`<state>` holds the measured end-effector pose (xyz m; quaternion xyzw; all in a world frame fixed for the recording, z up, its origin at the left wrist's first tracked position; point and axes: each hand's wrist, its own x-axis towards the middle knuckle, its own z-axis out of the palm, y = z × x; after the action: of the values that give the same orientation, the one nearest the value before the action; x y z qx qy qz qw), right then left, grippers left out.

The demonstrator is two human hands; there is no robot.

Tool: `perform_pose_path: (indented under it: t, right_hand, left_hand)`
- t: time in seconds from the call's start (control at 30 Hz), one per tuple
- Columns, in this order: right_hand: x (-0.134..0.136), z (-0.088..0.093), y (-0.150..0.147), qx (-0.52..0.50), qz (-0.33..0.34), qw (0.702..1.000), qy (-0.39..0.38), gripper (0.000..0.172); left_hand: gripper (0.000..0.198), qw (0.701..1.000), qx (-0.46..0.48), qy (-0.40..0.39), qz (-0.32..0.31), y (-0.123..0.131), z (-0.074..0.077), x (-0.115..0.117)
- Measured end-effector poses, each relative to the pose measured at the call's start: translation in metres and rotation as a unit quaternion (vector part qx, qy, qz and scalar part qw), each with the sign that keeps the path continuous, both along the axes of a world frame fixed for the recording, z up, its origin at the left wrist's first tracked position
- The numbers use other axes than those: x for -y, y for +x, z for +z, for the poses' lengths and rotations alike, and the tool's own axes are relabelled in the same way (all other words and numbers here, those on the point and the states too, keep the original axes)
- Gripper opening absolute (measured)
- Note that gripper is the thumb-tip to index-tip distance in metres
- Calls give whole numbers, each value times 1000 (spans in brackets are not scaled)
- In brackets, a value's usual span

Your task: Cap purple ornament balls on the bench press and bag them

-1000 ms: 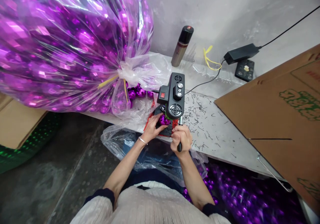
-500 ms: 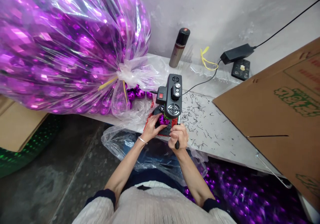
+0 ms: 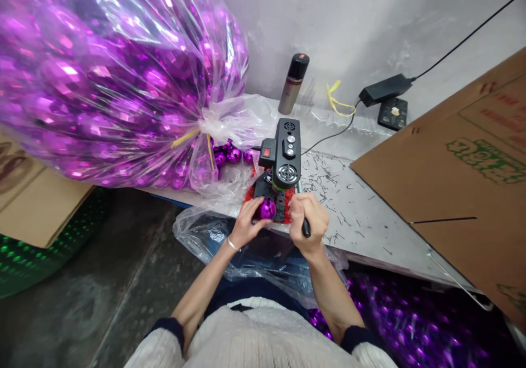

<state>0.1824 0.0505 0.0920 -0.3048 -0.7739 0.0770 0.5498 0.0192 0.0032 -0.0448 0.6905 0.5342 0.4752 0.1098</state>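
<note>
A small black machine (image 3: 284, 157) with a red switch stands on a red base at the near edge of a grey table (image 3: 361, 214). My left hand (image 3: 245, 223) is closed on a shiny purple ball (image 3: 267, 209), holding it just in front of the machine's base. My right hand (image 3: 306, 221) is wrapped round the machine's black lever handle (image 3: 306, 228). A few loose purple balls (image 3: 229, 155) lie behind the machine, by the bag's knot.
A huge clear bag of purple balls (image 3: 115, 78) fills the left. Short wire clippings (image 3: 324, 182) litter the table. A spray can (image 3: 292, 83), a power adapter (image 3: 384, 88) and a cardboard box (image 3: 464, 176) stand around; more purple balls (image 3: 411, 324) lie bagged under the table.
The purple ball has come out from under the machine head toward me in my left hand. My right hand has shifted on the lever, slightly right and nearer.
</note>
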Motion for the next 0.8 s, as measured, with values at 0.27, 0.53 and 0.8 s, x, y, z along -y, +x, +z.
perform_pose_path:
  t: [0.27,0.53,0.8]
  right_hand:
    - [-1,-17,-4,-27,7,999,27,23]
    - [-1,-19,-5,-30,-2,999,32,23]
    - [-1,-20,-4,-25,6,999,37,22]
  left_hand:
    - [64,996,-91,15,19,-24,6,19]
    - [43,955,-163,-117,216,-87,47,-141]
    - [60,958,-145,-161,190,-99,65,-147]
